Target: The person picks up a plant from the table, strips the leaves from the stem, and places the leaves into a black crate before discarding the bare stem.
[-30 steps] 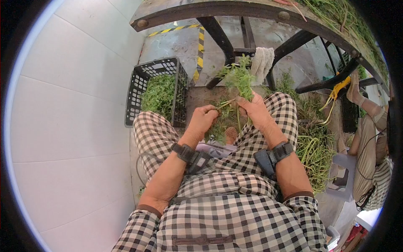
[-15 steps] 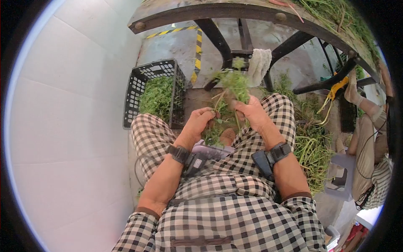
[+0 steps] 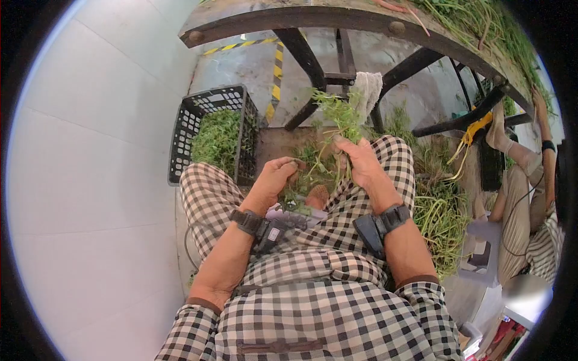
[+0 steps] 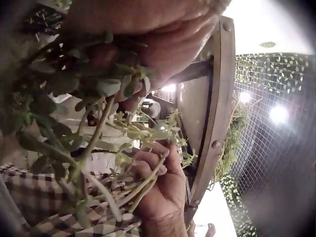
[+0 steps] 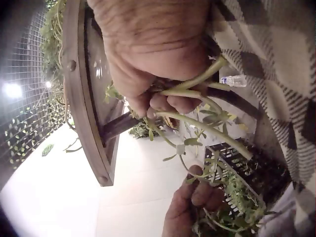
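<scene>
My right hand [image 3: 362, 161] grips a bunch of leafy green stems [image 3: 340, 114] upright between my knees, leaves at the top. In the right wrist view its fingers [image 5: 173, 102] curl round several thick pale stems [image 5: 207, 129] whose cut ends stick out. To the left and a little lower, my left hand [image 3: 275, 180] pinches leafy sprigs [image 4: 74, 158] with small rounded leaves between thumb and fingers. A thin sprig [image 5: 183, 160] stretches between both hands in the right wrist view. More loose greens [image 3: 295, 201] hang below the left hand.
A black plastic crate [image 3: 174, 141] part filled with cut greens [image 3: 215, 141] stands beside my left knee, near the white wall [image 3: 96, 150]. Long stems [image 3: 442, 222] lie heaped by my right leg. Ahead is a wooden table [image 3: 289, 23] with a cloth [image 3: 368, 90] below; another person's leg [image 3: 515, 198] is at right.
My left hand has drawn away left and down from the right hand's bunch, where it was picking at a stem. The right hand keeps hold of its bunch.
</scene>
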Available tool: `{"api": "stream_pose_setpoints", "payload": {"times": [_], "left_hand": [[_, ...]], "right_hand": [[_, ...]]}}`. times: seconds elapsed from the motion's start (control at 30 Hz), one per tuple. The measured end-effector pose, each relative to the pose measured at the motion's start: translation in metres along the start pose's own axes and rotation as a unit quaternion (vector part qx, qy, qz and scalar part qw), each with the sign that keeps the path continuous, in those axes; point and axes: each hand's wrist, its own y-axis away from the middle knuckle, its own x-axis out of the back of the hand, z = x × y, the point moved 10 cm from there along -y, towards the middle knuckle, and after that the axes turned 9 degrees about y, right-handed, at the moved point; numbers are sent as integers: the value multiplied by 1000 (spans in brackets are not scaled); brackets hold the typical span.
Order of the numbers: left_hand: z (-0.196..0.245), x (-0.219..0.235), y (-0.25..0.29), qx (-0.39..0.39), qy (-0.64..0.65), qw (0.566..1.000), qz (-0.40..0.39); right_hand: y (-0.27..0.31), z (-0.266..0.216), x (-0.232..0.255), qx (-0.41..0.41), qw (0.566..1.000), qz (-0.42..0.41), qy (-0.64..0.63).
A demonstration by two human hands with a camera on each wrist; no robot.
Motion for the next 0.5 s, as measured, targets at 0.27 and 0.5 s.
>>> {"api": "stream_pose_setpoints", "payload": {"times": [0.27, 0.5], "left_hand": [[19, -28, 13, -32, -108, 993, -37], [11, -27, 6, -27, -108, 993, -47]], "right_hand": [[11, -3, -19, -22, 999, -27, -14], [5, 9, -22, -32, 993, -92, 61]]}}
